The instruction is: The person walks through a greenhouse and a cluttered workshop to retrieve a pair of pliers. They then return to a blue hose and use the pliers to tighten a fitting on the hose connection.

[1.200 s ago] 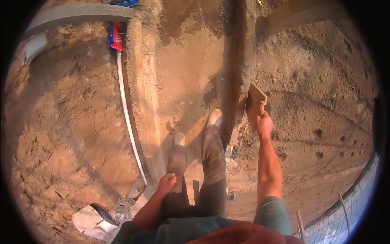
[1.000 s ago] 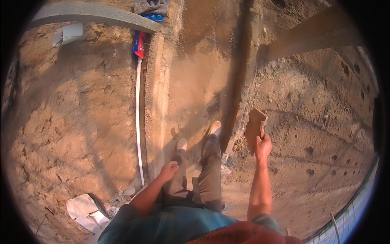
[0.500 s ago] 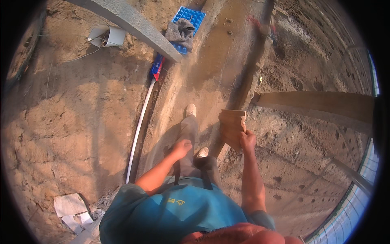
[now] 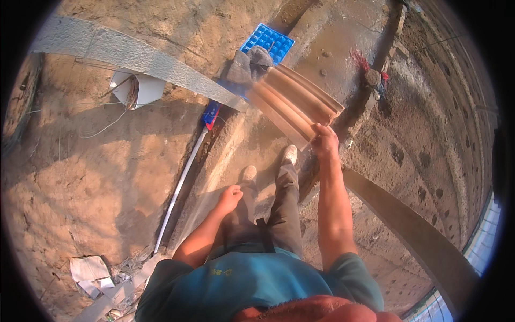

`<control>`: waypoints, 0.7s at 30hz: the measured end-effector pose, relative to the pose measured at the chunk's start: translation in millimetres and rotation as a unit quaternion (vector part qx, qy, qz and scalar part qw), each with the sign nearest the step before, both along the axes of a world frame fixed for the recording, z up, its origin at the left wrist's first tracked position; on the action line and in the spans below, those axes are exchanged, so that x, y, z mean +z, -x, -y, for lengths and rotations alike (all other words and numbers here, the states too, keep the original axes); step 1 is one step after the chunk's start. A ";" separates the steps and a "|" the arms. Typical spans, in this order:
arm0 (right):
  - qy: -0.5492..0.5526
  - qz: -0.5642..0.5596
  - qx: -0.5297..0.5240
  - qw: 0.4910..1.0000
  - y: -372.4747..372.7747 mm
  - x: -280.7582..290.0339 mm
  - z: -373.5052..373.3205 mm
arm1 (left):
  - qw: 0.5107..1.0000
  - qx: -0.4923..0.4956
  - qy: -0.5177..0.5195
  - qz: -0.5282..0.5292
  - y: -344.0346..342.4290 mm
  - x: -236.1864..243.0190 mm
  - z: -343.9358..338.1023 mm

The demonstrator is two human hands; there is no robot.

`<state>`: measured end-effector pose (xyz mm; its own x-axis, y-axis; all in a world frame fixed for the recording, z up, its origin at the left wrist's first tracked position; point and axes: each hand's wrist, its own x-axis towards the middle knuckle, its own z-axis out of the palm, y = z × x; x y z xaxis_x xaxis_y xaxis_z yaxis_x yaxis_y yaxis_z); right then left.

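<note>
My right hand [image 4: 325,141] is closed on the near right corner of a ridged brown panel [image 4: 296,99], held out in front of me at a slant; its far left end is smeared by motion. I cannot tell what the panel is made of. In front of my waist my left hand [image 4: 229,198] is curled into a loose fist, with nothing showing in it. Beyond the panel lies a blue egg-tray-like plastic tray [image 4: 274,42], with a grey cloth [image 4: 240,68] over its near part.
I stand on a narrow sunken path [image 4: 228,155] between soil banks. A concrete post [image 4: 150,59] slants across the upper left, and another beam [image 4: 402,225] is at the right. A white pipe [image 4: 181,188] runs along the left. A white container [image 4: 145,91] lies on the soil.
My right hand has swung the panel forward and up, turning its broad ridged face into view. One foot has stepped forward. My left hand has shifted slightly left and stays closed.
</note>
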<state>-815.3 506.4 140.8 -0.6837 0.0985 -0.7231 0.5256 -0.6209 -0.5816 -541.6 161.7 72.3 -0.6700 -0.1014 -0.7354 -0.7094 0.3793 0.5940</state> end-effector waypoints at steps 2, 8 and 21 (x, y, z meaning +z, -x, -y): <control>0.069 -0.008 -0.025 0.997 41.9 -34.1 5.8 | 0.996 -0.026 0.078 -0.029 24.8 0.9 -9.1; 0.211 0.035 -0.037 0.976 111.7 -153.9 33.4 | 0.964 -0.153 0.217 0.025 77.5 -5.6 -52.7; 0.367 0.068 -0.171 0.912 165.0 -328.2 213.9 | 0.931 -0.260 0.248 -0.074 120.9 -69.7 -34.6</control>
<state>-980.3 292.5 -187.4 -0.6025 -0.2560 -0.7559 0.2640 -0.9578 0.1140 -662.4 196.3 2.5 -0.8132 -0.0380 -0.5807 -0.2789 0.9013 0.3316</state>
